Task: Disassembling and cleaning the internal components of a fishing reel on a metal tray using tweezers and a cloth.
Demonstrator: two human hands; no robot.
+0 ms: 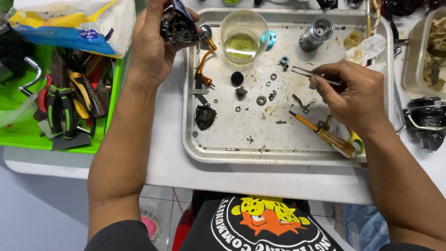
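Note:
My left hand (151, 44) grips a dark fishing reel body (179, 27), open side showing, above the left rim of a metal tray (223, 155). Over the tray's right half, my right hand (353, 95) pinches metal tweezers (306, 73) whose tips point left toward small rings and washers. Loose parts lie on the tray: a gold reel handle (204, 58), a black side plate (205, 116), a black knob (237, 78), a small gear (261, 100), a silver spool (316, 33) and a blue ring (284, 60). A clear cup (244, 35) holds yellowish liquid.
An orange-handled screwdriver (325, 135) lies on the tray's lower right beside scissors. A green bin (55, 139) of pliers and tools sits left, a plastic bag (69, 25) above it. Another dark reel (425, 121) rests at the right, behind it a container (418, 56) with rags.

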